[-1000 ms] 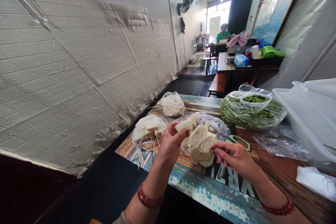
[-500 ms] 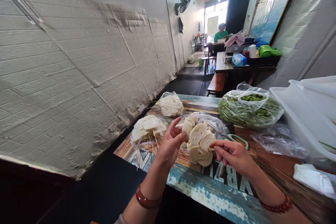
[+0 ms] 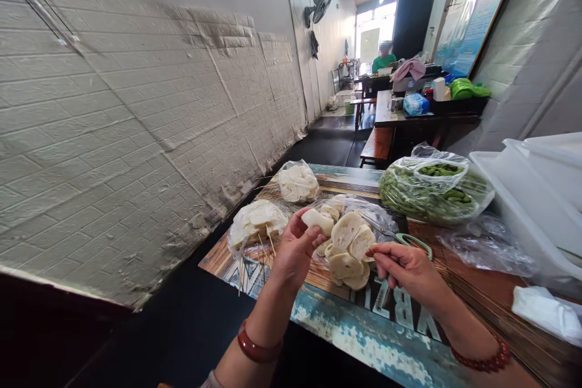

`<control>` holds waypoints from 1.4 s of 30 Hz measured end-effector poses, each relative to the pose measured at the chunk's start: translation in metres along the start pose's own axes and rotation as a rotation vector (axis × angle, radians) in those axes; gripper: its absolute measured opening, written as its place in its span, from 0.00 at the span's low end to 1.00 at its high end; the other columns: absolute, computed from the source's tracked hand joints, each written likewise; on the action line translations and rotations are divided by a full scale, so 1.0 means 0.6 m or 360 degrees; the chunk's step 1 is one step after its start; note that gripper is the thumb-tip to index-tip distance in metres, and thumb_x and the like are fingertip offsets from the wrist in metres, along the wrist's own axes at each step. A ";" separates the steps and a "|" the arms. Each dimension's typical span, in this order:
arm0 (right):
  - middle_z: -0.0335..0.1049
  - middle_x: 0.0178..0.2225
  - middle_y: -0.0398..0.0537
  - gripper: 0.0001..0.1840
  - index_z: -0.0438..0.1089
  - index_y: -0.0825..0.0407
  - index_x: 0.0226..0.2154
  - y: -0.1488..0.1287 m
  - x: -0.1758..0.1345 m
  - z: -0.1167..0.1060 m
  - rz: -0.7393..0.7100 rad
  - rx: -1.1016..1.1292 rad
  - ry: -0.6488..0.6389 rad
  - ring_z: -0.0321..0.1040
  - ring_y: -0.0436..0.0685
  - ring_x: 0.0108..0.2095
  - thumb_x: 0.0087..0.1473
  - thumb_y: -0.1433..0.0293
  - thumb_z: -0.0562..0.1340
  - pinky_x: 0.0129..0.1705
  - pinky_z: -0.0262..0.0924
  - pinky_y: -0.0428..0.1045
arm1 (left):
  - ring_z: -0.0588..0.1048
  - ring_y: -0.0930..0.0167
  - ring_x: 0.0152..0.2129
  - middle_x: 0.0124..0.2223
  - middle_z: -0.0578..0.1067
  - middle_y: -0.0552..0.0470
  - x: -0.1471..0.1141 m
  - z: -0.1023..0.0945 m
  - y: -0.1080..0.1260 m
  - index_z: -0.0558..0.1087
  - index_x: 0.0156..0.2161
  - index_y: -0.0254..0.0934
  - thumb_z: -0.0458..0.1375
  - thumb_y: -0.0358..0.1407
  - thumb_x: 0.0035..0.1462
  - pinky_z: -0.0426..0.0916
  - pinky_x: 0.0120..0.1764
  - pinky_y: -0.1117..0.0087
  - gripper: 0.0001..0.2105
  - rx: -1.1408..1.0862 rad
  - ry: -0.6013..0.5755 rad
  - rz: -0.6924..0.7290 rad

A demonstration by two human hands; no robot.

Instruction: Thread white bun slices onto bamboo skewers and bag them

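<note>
Right now the left hand (image 3: 297, 245) grips a white slice (image 3: 317, 221) above the desk (image 3: 350, 336), while the right hand (image 3: 404, 267), fingertips pinched together on what I cannot tell, is beside the piled round slices (image 3: 348, 233), near scissors (image 3: 396, 236) and bagged green vegetables (image 3: 421, 200).

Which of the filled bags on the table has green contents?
The large bag beside the white tubs: green contents show through its clear plastic, while the other filled bags hold whitish pieces.
</note>
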State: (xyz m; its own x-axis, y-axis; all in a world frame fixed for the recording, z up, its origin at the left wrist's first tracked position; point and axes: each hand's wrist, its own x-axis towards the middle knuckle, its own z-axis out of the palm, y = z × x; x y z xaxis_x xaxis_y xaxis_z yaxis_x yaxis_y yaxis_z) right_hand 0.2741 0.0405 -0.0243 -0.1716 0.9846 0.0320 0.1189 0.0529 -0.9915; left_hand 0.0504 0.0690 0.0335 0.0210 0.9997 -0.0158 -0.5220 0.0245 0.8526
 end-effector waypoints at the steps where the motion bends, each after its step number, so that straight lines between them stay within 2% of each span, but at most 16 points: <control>1: 0.70 0.20 0.43 0.24 0.76 0.57 0.39 0.001 0.000 0.000 -0.0001 -0.0005 -0.0003 0.62 0.46 0.16 0.54 0.53 0.61 0.19 0.56 0.43 | 0.77 0.71 0.33 0.40 0.76 0.53 0.000 0.001 0.001 0.71 0.47 0.39 0.72 0.30 0.41 0.73 0.35 0.71 0.25 -0.0009 0.0007 -0.0003; 4: 0.70 0.20 0.43 0.23 0.76 0.57 0.40 0.004 0.001 -0.001 0.0001 -0.0035 -0.0014 0.62 0.46 0.16 0.55 0.54 0.61 0.19 0.56 0.43 | 0.78 0.70 0.34 0.39 0.77 0.53 0.001 0.002 0.001 0.69 0.47 0.39 0.72 0.33 0.43 0.74 0.35 0.70 0.25 -0.0022 0.0010 -0.0003; 10: 0.70 0.21 0.43 0.23 0.76 0.57 0.41 0.001 0.002 -0.002 -0.0006 -0.0063 -0.0039 0.63 0.46 0.17 0.56 0.54 0.60 0.20 0.57 0.43 | 0.74 0.77 0.25 0.32 0.75 0.57 0.002 0.001 0.000 0.70 0.43 0.36 0.72 0.36 0.44 0.74 0.33 0.72 0.22 0.0004 0.0007 0.0050; 15: 0.70 0.20 0.43 0.23 0.77 0.57 0.39 -0.003 0.002 -0.001 -0.0017 -0.0072 -0.0054 0.63 0.46 0.16 0.56 0.54 0.60 0.20 0.57 0.43 | 0.79 0.69 0.33 0.39 0.79 0.49 0.000 0.003 0.002 0.67 0.43 0.37 0.72 0.37 0.44 0.73 0.35 0.71 0.24 -0.0010 -0.0027 0.0022; 19: 0.70 0.20 0.43 0.24 0.77 0.57 0.39 -0.006 0.003 0.000 0.0018 -0.0024 -0.0044 0.62 0.47 0.16 0.54 0.53 0.62 0.20 0.57 0.43 | 0.80 0.69 0.33 0.36 0.81 0.50 0.002 0.002 0.002 0.68 0.48 0.39 0.73 0.35 0.43 0.73 0.36 0.71 0.27 -0.0010 0.0005 0.0059; 23: 0.70 0.20 0.44 0.25 0.77 0.57 0.39 -0.003 0.003 0.000 0.0031 -0.0028 -0.0046 0.62 0.47 0.16 0.52 0.52 0.62 0.19 0.57 0.43 | 0.79 0.70 0.30 0.32 0.80 0.51 0.007 0.000 0.000 0.70 0.35 0.36 0.73 0.37 0.41 0.73 0.36 0.70 0.19 -0.0025 0.0062 0.0037; 26: 0.70 0.20 0.44 0.25 0.76 0.57 0.40 0.001 0.002 0.000 0.0014 -0.0056 -0.0069 0.63 0.47 0.16 0.54 0.52 0.62 0.19 0.58 0.43 | 0.79 0.70 0.28 0.31 0.79 0.52 0.009 0.001 -0.002 0.69 0.31 0.36 0.74 0.39 0.40 0.73 0.35 0.70 0.19 -0.0072 0.0133 -0.0006; 31: 0.71 0.21 0.44 0.22 0.77 0.56 0.38 0.004 0.003 -0.001 -0.0050 -0.0131 -0.0136 0.64 0.47 0.16 0.56 0.54 0.61 0.20 0.58 0.43 | 0.78 0.70 0.27 0.33 0.80 0.50 0.006 0.005 -0.007 0.73 0.40 0.35 0.71 0.44 0.44 0.71 0.31 0.72 0.20 -0.0096 0.0107 -0.0105; 36: 0.71 0.20 0.44 0.23 0.77 0.56 0.38 0.005 0.005 0.000 -0.0038 -0.0165 -0.0087 0.63 0.48 0.16 0.56 0.53 0.60 0.19 0.58 0.44 | 0.74 0.75 0.25 0.33 0.79 0.48 0.000 0.007 -0.013 0.77 0.39 0.32 0.67 0.46 0.50 0.65 0.25 0.77 0.19 -0.0134 0.0015 -0.0159; 39: 0.70 0.20 0.44 0.24 0.77 0.56 0.39 0.004 0.005 0.000 -0.0013 -0.0158 -0.0051 0.62 0.47 0.16 0.56 0.53 0.60 0.19 0.57 0.43 | 0.74 0.74 0.28 0.34 0.79 0.47 -0.002 0.007 -0.008 0.77 0.44 0.32 0.66 0.43 0.52 0.64 0.25 0.78 0.19 -0.0149 -0.0062 -0.0178; 42: 0.70 0.20 0.43 0.24 0.77 0.56 0.39 0.001 0.005 0.000 0.0001 -0.0154 -0.0044 0.62 0.47 0.15 0.55 0.52 0.60 0.19 0.57 0.43 | 0.76 0.72 0.32 0.38 0.80 0.48 0.000 0.005 0.000 0.77 0.46 0.34 0.69 0.36 0.48 0.67 0.30 0.76 0.19 -0.0105 -0.0039 -0.0145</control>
State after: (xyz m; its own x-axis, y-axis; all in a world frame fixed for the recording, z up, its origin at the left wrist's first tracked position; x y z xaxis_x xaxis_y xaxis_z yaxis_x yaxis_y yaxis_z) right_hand 0.2734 0.0435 -0.0246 -0.1981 0.9798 0.0264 0.2129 0.0694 -0.9746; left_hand 0.0530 0.0687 0.0348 0.0916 0.9927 -0.0781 -0.5720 0.1166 0.8119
